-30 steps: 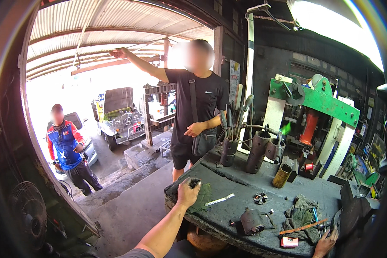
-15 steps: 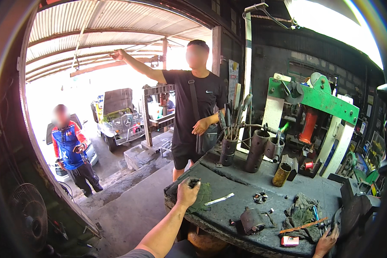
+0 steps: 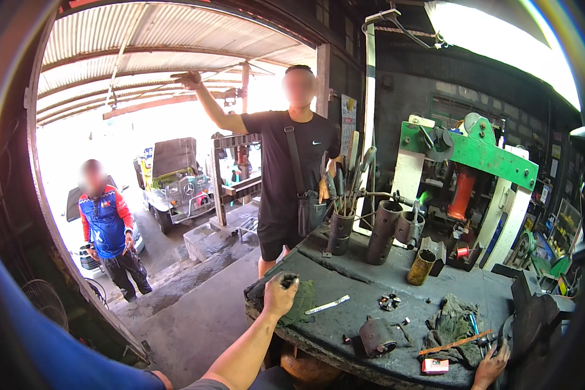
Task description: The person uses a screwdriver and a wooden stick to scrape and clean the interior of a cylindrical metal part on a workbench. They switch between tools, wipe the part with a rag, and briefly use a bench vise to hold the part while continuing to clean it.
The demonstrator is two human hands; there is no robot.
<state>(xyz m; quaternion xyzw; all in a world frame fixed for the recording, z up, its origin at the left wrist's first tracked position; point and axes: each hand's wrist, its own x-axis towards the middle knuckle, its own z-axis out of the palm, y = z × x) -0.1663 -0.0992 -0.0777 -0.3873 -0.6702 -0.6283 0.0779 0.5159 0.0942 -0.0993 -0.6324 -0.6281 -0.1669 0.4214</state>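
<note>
My left hand (image 3: 281,296) is raised at the bench's left corner, its fingers curled round something small and dark that I cannot make out. Beneath and beside it lie a dark green cloth (image 3: 303,300) and a white strip (image 3: 327,305). At the right edge, my right hand (image 3: 493,366) has its fingers bent against dark metal; what they grip is hidden. Near it are an orange-brown strip (image 3: 455,342), a red-and-white small box (image 3: 435,366) and a dark rag (image 3: 453,320). A cylindrical dark metal part (image 3: 377,337) and a cluster of small parts (image 3: 389,301) lie between my hands.
Metal tubes (image 3: 385,232) holding tools and a rusty can (image 3: 422,267) line the bench's (image 3: 361,286) far side. Behind stands a green-beamed press (image 3: 487,159). One person (image 3: 292,156) stands beyond the bench, another (image 3: 108,224) outside. Blue clothing (image 3: 65,344) fills the lower left.
Blue clothing with a bit of skin has come in at the lower left. The person beyond the bench has opened the raised hand and lowered the other. My hands stay about where they were.
</note>
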